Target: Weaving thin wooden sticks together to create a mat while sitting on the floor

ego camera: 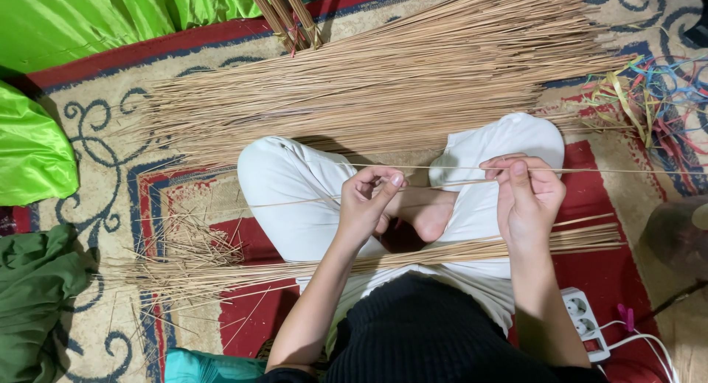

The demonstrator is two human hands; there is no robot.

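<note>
I sit cross-legged in white trousers on a patterned carpet. My left hand (369,200) pinches a thin tan stick (450,184) near its middle, thumb up. My right hand (525,195) grips the same kind of thin sticks, which run out to the right (627,171) across my knee. A loose bundle of sticks (442,254) lies across my lap under both forearms. A large heap of long tan sticks (383,88) is spread on the carpet beyond my knees.
Short broken stick scraps (192,243) litter the carpet at left. Coloured plastic strips (656,95) lie tangled at upper right. A white power strip (586,324) with a cable sits by my right elbow. Green cloth (33,151) lies at left and top.
</note>
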